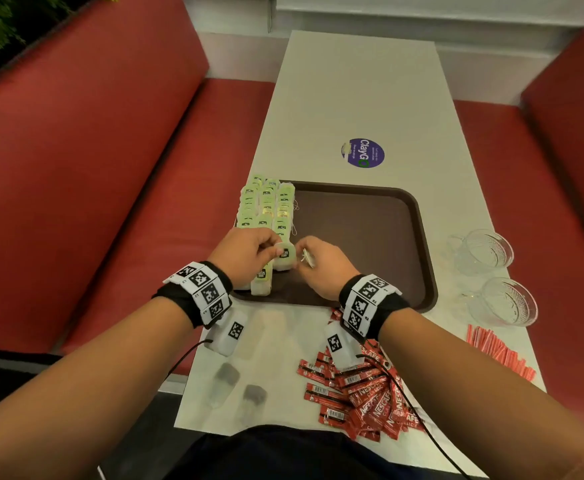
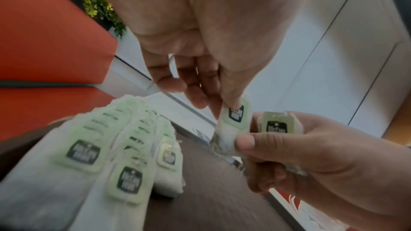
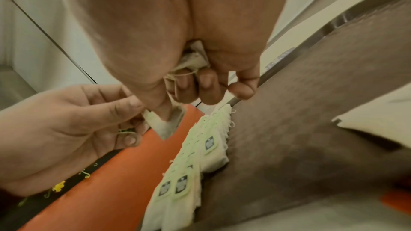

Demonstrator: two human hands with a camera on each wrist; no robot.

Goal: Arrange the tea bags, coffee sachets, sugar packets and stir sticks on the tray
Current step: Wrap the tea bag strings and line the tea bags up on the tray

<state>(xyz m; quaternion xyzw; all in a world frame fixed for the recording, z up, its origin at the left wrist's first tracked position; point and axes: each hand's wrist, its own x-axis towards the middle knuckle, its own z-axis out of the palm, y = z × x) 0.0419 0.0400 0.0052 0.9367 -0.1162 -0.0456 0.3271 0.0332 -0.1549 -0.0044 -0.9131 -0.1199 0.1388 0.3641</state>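
Both hands over the tray (image 1: 418,216)
Left hand (image 1: 249,251) pinches a tea bag (image 1: 285,256); right hand (image 1: 321,263) fingers clutch more tea bags (image 3: 194,59).

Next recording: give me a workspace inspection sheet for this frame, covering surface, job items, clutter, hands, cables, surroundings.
Surface: pale table bearing a brown tray.
Job's things: tea bags in rows on the tray's left side; coffee sachets and stir sticks on the table; sugar packets not identified.
Clutter: two glass cups, a round sticker.
Hands: left hand pinches a tea bag; right hand holds more tea bags.
Cables: black wrist-camera cable crossing the sachets.
Surroundings: red benches.
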